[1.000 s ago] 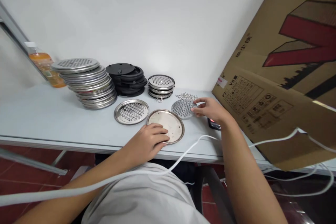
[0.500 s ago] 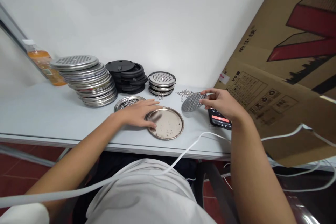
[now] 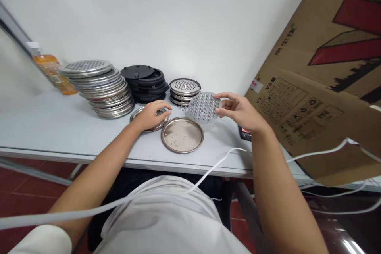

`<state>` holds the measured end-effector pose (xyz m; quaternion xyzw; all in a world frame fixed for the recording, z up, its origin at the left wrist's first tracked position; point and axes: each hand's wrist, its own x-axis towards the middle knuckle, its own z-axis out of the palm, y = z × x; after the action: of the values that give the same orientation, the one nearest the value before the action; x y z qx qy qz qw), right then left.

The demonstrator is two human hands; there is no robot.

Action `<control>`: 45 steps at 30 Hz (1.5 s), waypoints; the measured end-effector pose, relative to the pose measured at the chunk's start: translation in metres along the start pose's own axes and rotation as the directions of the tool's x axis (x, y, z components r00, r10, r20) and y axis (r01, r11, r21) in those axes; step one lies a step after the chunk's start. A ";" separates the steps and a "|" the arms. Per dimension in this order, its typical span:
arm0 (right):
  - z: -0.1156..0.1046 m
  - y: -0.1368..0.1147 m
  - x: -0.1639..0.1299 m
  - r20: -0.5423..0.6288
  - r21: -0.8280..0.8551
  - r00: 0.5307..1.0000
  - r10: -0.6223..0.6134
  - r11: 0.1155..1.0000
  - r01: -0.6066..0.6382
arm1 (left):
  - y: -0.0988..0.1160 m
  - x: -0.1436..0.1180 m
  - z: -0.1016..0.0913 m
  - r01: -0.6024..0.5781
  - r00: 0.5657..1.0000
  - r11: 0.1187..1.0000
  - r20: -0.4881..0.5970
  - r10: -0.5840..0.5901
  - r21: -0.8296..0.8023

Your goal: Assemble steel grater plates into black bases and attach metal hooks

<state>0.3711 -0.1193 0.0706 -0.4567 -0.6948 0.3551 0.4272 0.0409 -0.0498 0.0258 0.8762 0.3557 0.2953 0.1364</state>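
Note:
My right hand [image 3: 239,112] pinches the right edge of a round metal grater disc [image 3: 204,107] covered in raised holes. The disc is tilted up above the table, its lower edge near a shallow round metal plate [image 3: 182,135] with dark specks. My left hand [image 3: 154,115], palm down with thumb and fingers apart, is over another round metal piece [image 3: 136,114] with a rim and holes, partly hidden by the hand. I cannot tell whether the fingers touch it. A short stack of perforated metal discs [image 3: 185,86] stands behind the grater disc.
At the back left are a tall leaning stack of metal discs [image 3: 102,91], a stack of black round parts [image 3: 144,83] and an orange drink bottle [image 3: 52,69]. A phone [image 3: 244,133] lies by my right wrist, beside a large cardboard box [image 3: 297,115]. A white cable [image 3: 212,166] crosses in front.
My right hand has carried the grater disc leftward, turning its face toward me. My left hand has drawn back from the plate to the holed piece on the left.

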 end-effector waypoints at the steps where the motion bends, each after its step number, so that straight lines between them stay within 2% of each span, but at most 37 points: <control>1: 0.004 0.003 0.002 0.022 0.021 1.000 -0.004 1.000 0.004 | 0.000 -0.001 -0.003 0.001 1.000 1.000 0.020 -0.001 0.000; 6: 0.018 0.014 0.008 0.184 0.114 0.983 -0.005 0.993 -0.017 | -0.005 -0.010 -0.016 -0.005 0.969 1.000 0.246 -0.002 0.028; 10: 0.024 0.021 0.009 0.229 0.116 0.974 -0.002 0.993 -0.026 | -0.003 -0.013 -0.016 0.032 0.952 0.999 0.305 -0.029 -0.004; 14: 0.030 0.025 0.011 0.205 0.011 0.979 0.015 1.000 -0.017 | 0.003 -0.013 -0.009 -0.016 0.927 1.000 0.374 0.024 -0.025; 19: 0.035 0.023 0.011 0.256 0.023 0.967 0.017 0.999 -0.024 | 0.008 -0.013 -0.007 -0.015 0.924 0.998 0.380 0.035 -0.054; 24: 0.039 0.025 0.013 0.299 -0.096 0.953 0.059 0.995 -0.031 | 0.010 -0.012 -0.008 0.039 0.933 0.994 0.359 0.000 -0.101; 30: 0.038 0.028 0.014 0.333 -0.125 0.938 0.100 0.990 -0.061 | 0.011 -0.011 -0.008 0.066 0.927 0.987 0.374 -0.006 -0.147; 39: 0.036 0.029 0.014 0.393 -0.145 0.903 0.173 0.981 -0.125 | 0.006 -0.011 -0.010 0.087 0.917 0.988 0.399 -0.031 -0.124; 45: 0.035 0.027 0.015 0.428 -0.194 0.892 0.147 0.979 -0.068 | 0.006 -0.010 -0.011 0.140 0.885 0.990 0.447 -0.129 0.008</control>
<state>0.3451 -0.1000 0.0371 -0.4382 -0.7751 0.4102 0.1973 0.0318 -0.0611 0.0326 0.8920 0.3710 0.0805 0.2454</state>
